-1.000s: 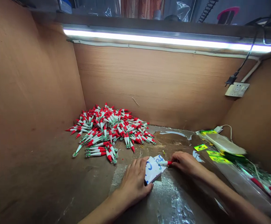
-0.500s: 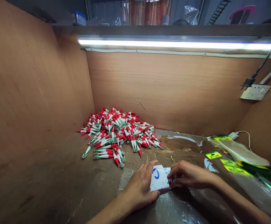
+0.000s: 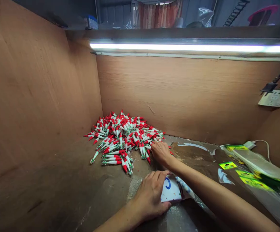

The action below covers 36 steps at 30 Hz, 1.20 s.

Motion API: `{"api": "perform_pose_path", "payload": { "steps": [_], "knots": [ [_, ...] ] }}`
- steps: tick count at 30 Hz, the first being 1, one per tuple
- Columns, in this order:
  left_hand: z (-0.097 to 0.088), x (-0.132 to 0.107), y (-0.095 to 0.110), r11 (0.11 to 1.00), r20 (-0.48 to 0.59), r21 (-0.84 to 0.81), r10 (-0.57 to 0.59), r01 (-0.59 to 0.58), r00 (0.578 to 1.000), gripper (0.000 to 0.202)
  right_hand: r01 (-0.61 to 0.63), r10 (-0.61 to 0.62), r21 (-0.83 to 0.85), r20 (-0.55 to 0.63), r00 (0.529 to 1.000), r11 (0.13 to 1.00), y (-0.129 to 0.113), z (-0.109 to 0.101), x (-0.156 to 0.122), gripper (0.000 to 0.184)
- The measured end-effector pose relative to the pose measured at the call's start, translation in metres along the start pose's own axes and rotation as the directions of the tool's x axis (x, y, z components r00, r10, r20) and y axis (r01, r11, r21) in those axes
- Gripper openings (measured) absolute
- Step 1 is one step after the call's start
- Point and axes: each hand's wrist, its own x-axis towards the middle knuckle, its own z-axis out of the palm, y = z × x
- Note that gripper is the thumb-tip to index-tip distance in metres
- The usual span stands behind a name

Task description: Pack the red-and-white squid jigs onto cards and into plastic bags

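Note:
My left hand (image 3: 153,190) is closed around the left side of a small white box (image 3: 171,190) with blue marks and coloured specks, holding it on the worktop. The box's right end stands open, with a flap sticking out. My right hand (image 3: 161,153) is at the right edge of a heap of red-and-white squid jigs (image 3: 120,129) with green-tinted hooks. Its fingers are curled down among the jigs. The fingertips are partly hidden, so what they pinch cannot be made out. My right forearm crosses above the box's open end.
Clear plastic bags with yellow header cards (image 3: 252,180) lie on the right of the worktop. White paper scraps (image 3: 224,177) are near them. Wooden panels (image 3: 178,96) enclose the left, back and right. A black plug (image 3: 269,87) hangs by a wall socket (image 3: 276,98).
My right hand has left the box's open end and moved forward and left to the jig heap. My left hand stays on the box. The view has shifted slightly.

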Motion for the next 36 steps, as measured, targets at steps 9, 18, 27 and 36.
{"api": "perform_pose_path", "payload": {
  "steps": [9,18,27,36],
  "knots": [
    [-0.004,-0.001,0.002,1.0,0.021,-0.017,0.023,-0.023,1.0,0.092,-0.215,0.231,0.095,-0.215,0.949,0.972,0.042,-0.024,-0.029,0.032],
    [0.001,-0.002,-0.001,0.982,0.099,-0.151,0.127,-0.111,0.987,0.102,-0.312,0.484,0.785,0.017,0.875,0.535,0.135,0.014,-0.099,0.043],
    [0.002,0.002,-0.001,0.975,0.123,-0.186,0.147,-0.123,0.981,0.104,-0.256,0.112,0.917,0.302,0.947,-0.307,0.144,0.032,-0.168,0.045],
    [0.003,0.007,-0.008,0.982,0.091,-0.144,0.133,-0.119,0.987,0.102,-0.353,-0.116,0.93,0.342,0.933,-0.099,0.154,0.011,-0.187,0.042]
  ]
}}
